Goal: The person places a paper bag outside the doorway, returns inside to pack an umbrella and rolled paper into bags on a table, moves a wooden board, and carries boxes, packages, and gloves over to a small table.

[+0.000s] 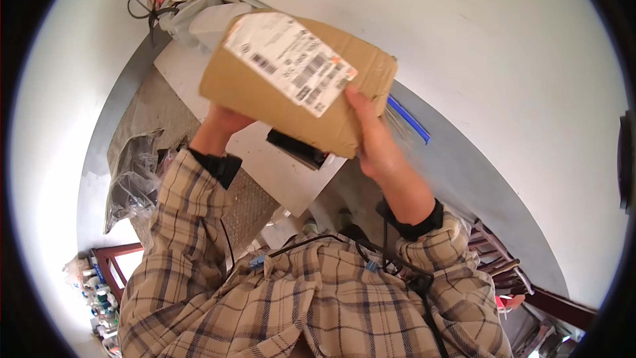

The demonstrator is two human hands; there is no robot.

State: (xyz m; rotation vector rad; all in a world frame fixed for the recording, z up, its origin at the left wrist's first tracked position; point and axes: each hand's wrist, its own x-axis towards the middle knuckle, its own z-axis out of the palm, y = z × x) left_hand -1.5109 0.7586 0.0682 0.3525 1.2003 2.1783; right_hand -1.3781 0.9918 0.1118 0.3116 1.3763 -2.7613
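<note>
I hold a brown cardboard box (265, 93) up in front of me with both hands. A white shipping label with barcodes (288, 59) covers its top face. My left hand (222, 122) supports the box from underneath at its near left side, mostly hidden by it. My right hand (374, 139) grips the box's right end, thumb on the top face beside the label. Both arms wear plaid sleeves with black cuffs.
Below the box lies a white board (285, 172) with a black object (295, 147) on it. Crumpled clear plastic (132, 172) sits at left. Bags and cables (172, 0) are piled in the far corner. A shelf with bottles (99, 285) stands lower left.
</note>
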